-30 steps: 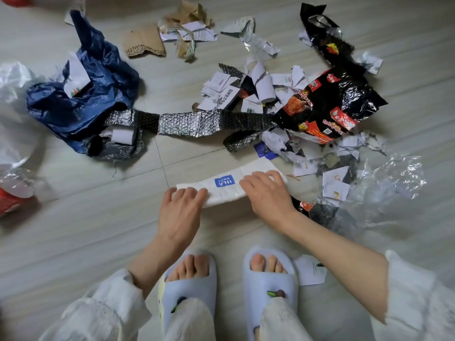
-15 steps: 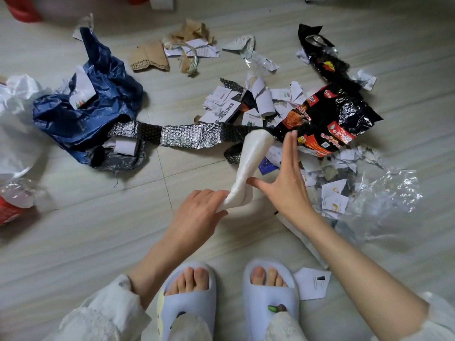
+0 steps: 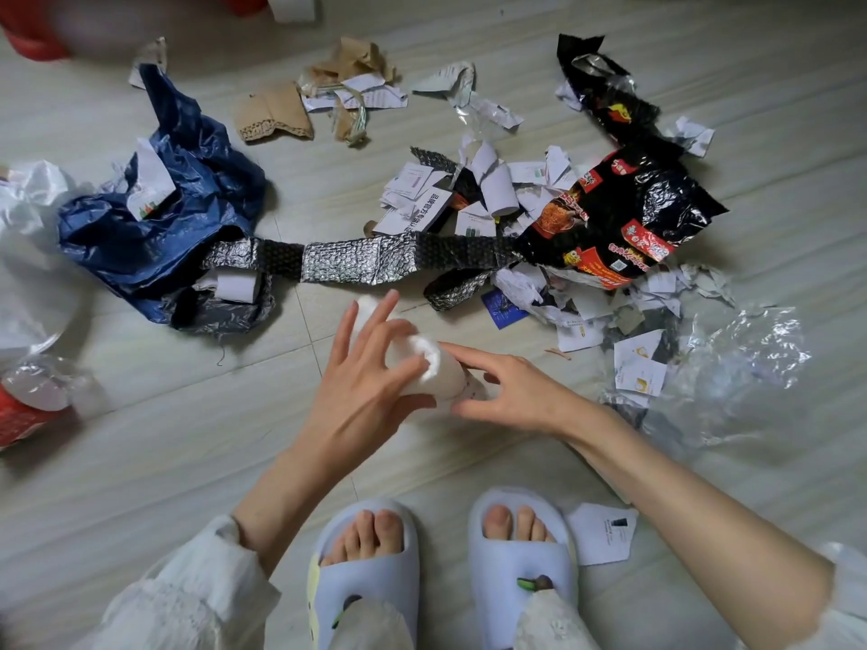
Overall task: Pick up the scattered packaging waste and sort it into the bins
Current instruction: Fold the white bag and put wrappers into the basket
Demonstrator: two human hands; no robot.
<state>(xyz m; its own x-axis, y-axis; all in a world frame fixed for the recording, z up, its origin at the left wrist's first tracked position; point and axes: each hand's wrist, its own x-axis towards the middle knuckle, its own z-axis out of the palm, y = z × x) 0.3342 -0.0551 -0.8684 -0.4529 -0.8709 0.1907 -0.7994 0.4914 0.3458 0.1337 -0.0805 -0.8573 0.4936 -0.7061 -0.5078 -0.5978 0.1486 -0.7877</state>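
A white packaging bag point(image 3: 438, 375), bunched into a wad, sits between my two hands just above the floor in front of my feet. My left hand point(image 3: 363, 382) wraps it from the left, fingers spread over its top. My right hand point(image 3: 509, 391) pinches its right end with thumb and fingers. Beyond lie scattered waste: a black noodle wrapper point(image 3: 624, 218), torn paper scraps point(image 3: 488, 190), a silver bubble-foil strip point(image 3: 356, 260), a blue plastic bag point(image 3: 155, 218), cardboard pieces point(image 3: 274, 112) and clear plastic film point(image 3: 741, 368).
A white plastic bag point(image 3: 28, 255) and a red object under clear plastic point(image 3: 23, 405) lie at the left edge. A red container point(image 3: 28, 35) is at the top left corner. One paper scrap point(image 3: 605, 534) rests beside my right slipper. The floor is pale tile.
The white bag lay flat under both hands, was lifted on end by my left hand, and is now crumpled into a wad between both hands.
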